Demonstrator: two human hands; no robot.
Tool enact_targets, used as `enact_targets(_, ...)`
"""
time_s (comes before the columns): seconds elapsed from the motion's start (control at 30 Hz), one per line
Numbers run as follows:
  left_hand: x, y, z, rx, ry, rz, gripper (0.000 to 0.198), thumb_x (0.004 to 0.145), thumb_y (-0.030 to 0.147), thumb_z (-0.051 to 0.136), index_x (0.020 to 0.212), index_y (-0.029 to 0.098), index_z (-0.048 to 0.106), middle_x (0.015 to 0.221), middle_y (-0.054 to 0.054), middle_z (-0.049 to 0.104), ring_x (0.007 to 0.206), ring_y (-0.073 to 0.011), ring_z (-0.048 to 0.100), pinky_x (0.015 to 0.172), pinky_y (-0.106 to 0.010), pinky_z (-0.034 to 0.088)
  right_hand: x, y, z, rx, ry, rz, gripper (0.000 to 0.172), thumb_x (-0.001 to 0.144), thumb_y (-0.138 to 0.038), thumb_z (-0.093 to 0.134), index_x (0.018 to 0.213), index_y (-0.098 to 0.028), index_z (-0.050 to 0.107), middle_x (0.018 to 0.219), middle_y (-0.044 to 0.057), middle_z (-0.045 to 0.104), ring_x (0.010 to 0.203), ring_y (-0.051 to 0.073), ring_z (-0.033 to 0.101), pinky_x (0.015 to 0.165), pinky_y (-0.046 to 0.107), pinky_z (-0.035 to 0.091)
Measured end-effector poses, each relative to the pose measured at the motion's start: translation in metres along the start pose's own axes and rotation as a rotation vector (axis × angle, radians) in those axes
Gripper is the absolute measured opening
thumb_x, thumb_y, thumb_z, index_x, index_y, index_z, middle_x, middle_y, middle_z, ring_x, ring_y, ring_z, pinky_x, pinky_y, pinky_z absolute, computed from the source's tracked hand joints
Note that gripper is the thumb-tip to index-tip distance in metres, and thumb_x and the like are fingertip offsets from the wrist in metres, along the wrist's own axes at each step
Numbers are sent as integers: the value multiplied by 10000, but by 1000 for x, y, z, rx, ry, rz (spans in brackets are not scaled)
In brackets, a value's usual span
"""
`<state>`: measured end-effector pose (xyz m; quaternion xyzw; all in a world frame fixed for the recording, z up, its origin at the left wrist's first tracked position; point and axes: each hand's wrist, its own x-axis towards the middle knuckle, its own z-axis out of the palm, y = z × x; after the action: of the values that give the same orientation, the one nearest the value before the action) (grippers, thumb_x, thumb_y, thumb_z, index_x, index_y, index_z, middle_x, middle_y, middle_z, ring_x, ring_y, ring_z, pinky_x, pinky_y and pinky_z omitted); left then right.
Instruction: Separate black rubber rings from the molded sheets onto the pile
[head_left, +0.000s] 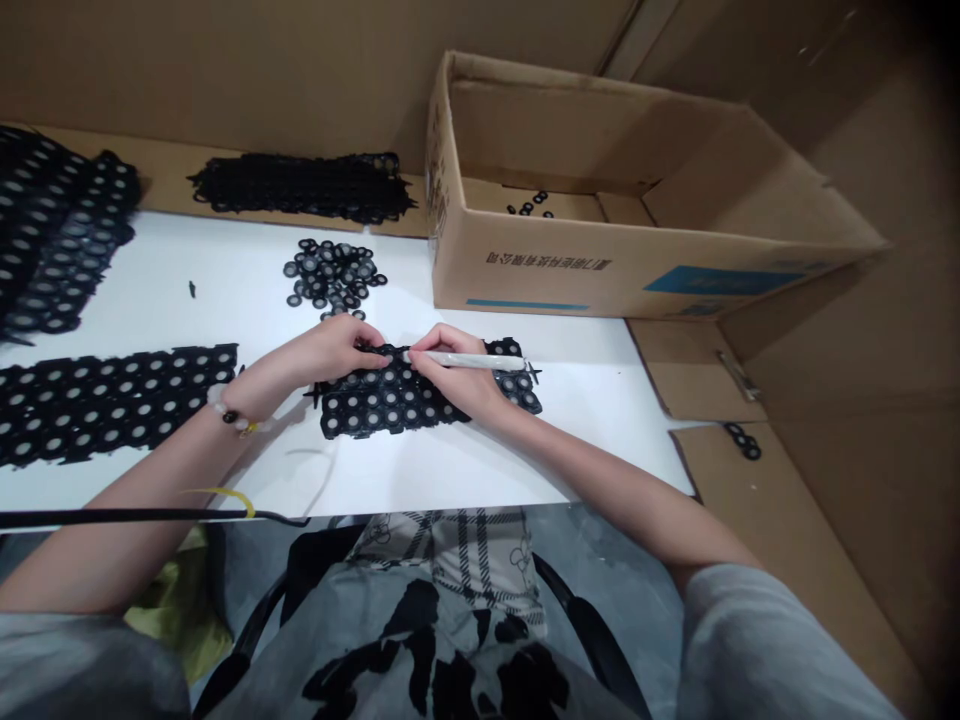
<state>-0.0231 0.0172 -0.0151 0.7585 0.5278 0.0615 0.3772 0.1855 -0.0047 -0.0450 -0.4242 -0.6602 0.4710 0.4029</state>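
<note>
My left hand pinches the top edge of a black perforated sheet of ring-shaped pieces lying on a white board. My right hand grips a white pen-like tool, its tip at the sheet near my left fingertips. The tool lies across the sheet's upper part. A beaded bracelet circles my left wrist. Just above my hands sits a loose pile of separate black rings.
Larger black ring sheets lie to the left, with more stacked at the far left and behind. An open cardboard box with a few rings inside stands at the back right. A black cable crosses the near edge.
</note>
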Motion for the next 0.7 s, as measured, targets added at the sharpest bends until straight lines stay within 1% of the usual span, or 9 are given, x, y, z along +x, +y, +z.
enact_targets(0.07,0,0,1,-14,14,-4,340,720,511,588,708,180,665,619,19,573,611,-139,456,620,-261,340,0,1,0,10,6,-1,136,777,-310,666,722,-197,614,737,-4,668,671,142,594,654,283,460)
enact_targets(0.23,0,-2,2,-60,44,-17,331,712,502,612,758,183,688,699,8,643,666,-151,505,656,-259,371,0,0,0,18,23,8,138,777,-314,667,726,-199,610,740,-5,663,684,145,598,666,286,462)
enact_targets(0.4,-1,0,3,-87,48,-28,331,696,509,619,702,182,664,632,22,590,621,-139,469,624,-259,353,1,-3,-1,13,12,16,134,773,-309,663,716,-200,610,744,-3,665,683,146,595,658,285,457)
enact_targets(0.47,-1,2,4,-93,60,-47,322,691,502,623,687,183,660,609,25,569,611,-138,460,611,-262,343,0,-3,-1,-22,-1,10,128,781,-308,650,720,-202,612,743,-4,665,679,145,589,644,280,447)
enact_targets(0.53,-1,4,5,-123,67,-74,319,685,496,624,707,182,673,623,18,585,627,-148,481,614,-266,348,0,-3,1,-76,-4,-4,122,796,-303,630,726,-204,615,727,-8,658,668,143,580,627,275,431)
enact_targets(0.63,-2,6,5,-192,32,-62,347,684,503,624,774,178,703,708,-2,652,696,-170,536,661,-267,381,-1,-2,4,-143,14,-29,125,814,-293,606,726,-205,619,709,-11,651,658,138,573,625,274,418)
enact_targets(0.7,-3,5,1,-171,-5,-32,367,697,516,616,808,181,715,755,-12,682,732,-181,558,683,-266,393,-1,-1,4,-149,18,-45,122,812,-285,606,725,-202,625,721,-8,659,671,140,582,641,276,424)
